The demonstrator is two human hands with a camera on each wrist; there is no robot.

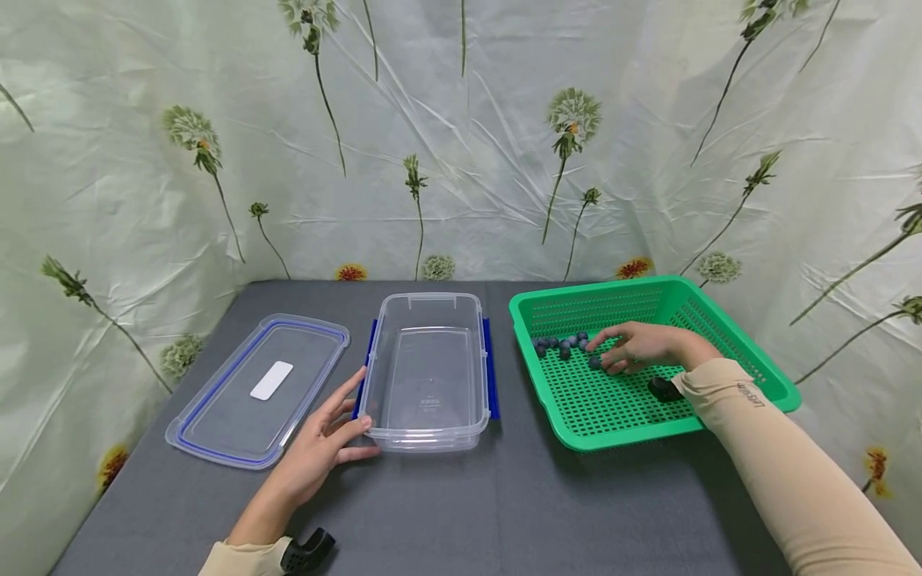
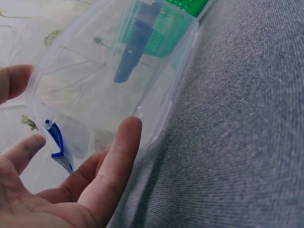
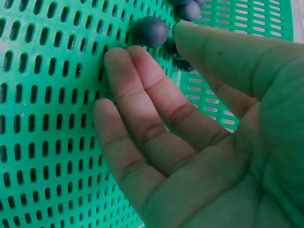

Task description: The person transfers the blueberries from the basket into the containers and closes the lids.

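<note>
The left hand (image 1: 317, 452) touches the clear box (image 1: 428, 376) at its 8 o'clock corner. The thumb rests on the rim, and the fingers are spread wide, nearly straight. The box has blue clips (image 1: 493, 376) at 3 and 9 o'clock. At 3 o'clock from the box is a green basket (image 1: 605, 400). The right hand (image 1: 641, 346) is down inside it — the fingers are bent a bit, the thumb is apart from them, and the palm is bare. The small dark berries (image 1: 565, 353) sit in a bunch at the basket's 10 o'clock side. One berry (image 1: 595, 363) is just beside the right fingertips; I can't tell if they touch. At 9 o'clock from the box lies a clear lid (image 1: 238, 416) with a white label (image 1: 271, 380). A pale flowery sheet (image 1: 490, 160) hangs at 12 o'clock, past the dark grey cloth (image 1: 446, 512).
</note>
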